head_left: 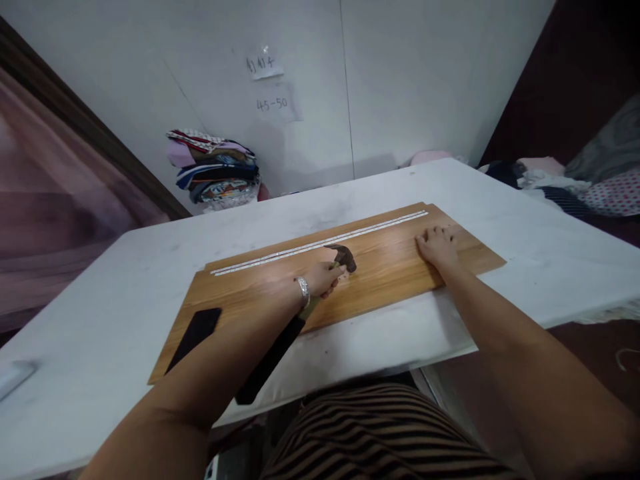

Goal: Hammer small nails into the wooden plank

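My left hand (pixel 323 279), with a silver bracelet at the wrist, is closed round the handle of a claw hammer (pixel 345 257), close to its dark head. The black grip of the hammer slants back under my left forearm. Below it lies a wood-grain board (pixel 385 267), flat on the table. Fingers spread, my right hand (pixel 438 245) rests on the board's right part. A long, narrow double strip (pixel 320 244), pale and shiny, runs lengthwise along the far side of the board; its exact kind I cannot make out.
A flat black object (pixel 196 333) lies on the board's left end. The board rests on a white-covered table (pixel 165 267). Folded cloth (pixel 217 170) is stacked by the wall at the back left, and more fabric (pixel 555 183) lies beyond the right edge. A white object (pixel 15 379) sits far left.
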Available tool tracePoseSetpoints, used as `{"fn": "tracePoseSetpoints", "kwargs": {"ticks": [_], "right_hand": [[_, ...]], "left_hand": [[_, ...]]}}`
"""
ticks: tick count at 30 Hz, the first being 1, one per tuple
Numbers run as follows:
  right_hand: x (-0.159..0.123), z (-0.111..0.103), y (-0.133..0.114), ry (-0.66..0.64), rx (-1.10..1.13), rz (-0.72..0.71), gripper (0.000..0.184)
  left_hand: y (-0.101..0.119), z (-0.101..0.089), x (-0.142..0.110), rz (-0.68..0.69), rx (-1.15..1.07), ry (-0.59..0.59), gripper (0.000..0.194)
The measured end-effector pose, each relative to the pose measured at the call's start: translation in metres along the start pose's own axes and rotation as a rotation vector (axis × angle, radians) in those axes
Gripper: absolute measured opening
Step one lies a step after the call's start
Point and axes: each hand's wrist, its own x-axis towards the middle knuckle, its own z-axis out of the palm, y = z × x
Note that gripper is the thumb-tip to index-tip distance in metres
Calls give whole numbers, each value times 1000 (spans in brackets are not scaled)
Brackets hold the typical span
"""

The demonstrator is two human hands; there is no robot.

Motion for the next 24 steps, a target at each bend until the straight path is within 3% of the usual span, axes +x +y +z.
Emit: {"fn": "tracePoseSetpoints", "kwargs": {"ticks": [14, 24], "right_hand": [[-1, 0, 0, 3, 5, 5, 55], [2, 3, 1, 14, 13, 5, 55]], "left_hand": [[11, -1, -5, 1, 55, -10, 24], [4, -2, 1, -15, 88, -13, 25]]}}
